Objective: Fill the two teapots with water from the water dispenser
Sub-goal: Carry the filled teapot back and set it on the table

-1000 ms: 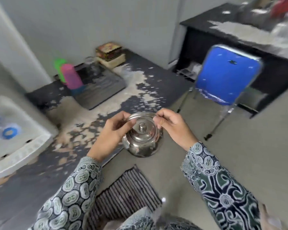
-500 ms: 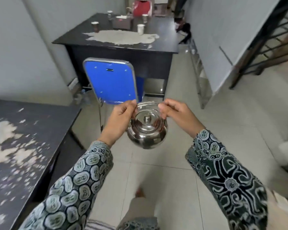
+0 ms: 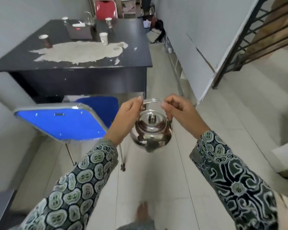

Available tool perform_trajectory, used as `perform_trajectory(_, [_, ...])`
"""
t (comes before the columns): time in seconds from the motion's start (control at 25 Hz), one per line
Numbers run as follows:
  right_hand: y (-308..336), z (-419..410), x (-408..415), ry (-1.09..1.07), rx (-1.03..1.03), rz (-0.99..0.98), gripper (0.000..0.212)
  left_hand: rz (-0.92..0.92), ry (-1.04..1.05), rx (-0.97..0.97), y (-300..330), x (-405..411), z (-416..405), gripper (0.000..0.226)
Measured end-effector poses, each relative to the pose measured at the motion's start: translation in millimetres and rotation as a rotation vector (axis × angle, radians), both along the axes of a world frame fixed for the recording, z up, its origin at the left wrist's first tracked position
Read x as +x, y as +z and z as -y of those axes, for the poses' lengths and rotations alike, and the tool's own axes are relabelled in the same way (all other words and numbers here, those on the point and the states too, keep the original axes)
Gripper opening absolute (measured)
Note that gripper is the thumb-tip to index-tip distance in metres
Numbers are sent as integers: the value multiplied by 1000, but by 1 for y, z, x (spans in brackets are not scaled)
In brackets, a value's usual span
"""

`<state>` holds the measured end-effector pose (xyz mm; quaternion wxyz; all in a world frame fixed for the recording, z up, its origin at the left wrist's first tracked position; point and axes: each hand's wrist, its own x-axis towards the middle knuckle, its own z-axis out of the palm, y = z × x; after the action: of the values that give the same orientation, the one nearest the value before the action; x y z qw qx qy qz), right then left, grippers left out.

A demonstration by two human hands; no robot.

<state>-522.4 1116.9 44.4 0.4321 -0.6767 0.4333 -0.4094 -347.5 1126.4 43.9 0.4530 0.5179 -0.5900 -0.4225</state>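
Note:
A shiny steel teapot (image 3: 151,131) with its lid on hangs in front of me over the tiled floor. Both hands pinch its arched handle: my left hand (image 3: 125,119) grips the left end, my right hand (image 3: 181,114) the right end. A second teapot-like steel vessel with a loop handle (image 3: 88,19) stands far back on the black desk, small and blurred. No water dispenser is in sight.
A blue folding chair (image 3: 61,121) stands just left of my hands. Beyond it is a black desk (image 3: 90,63) with peeled top, several cups and a box. A narrow tiled corridor runs ahead; a stair railing (image 3: 256,35) rises right. My foot (image 3: 142,213) shows below.
The view has swung away from the first worn table and moved forward toward the black desk and corridor. The teapot stays held by both hands, handle now raised upright.

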Motion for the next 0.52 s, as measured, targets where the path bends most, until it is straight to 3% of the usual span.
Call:
perform_trajectory(0.28, [17,195,-7,1,48,5,19,5,-12,67,14,-15,194,39])
perform_trajectory(0.52, [12,386,-23,253,122,23,21,13,58,83,6,-17,361,40])
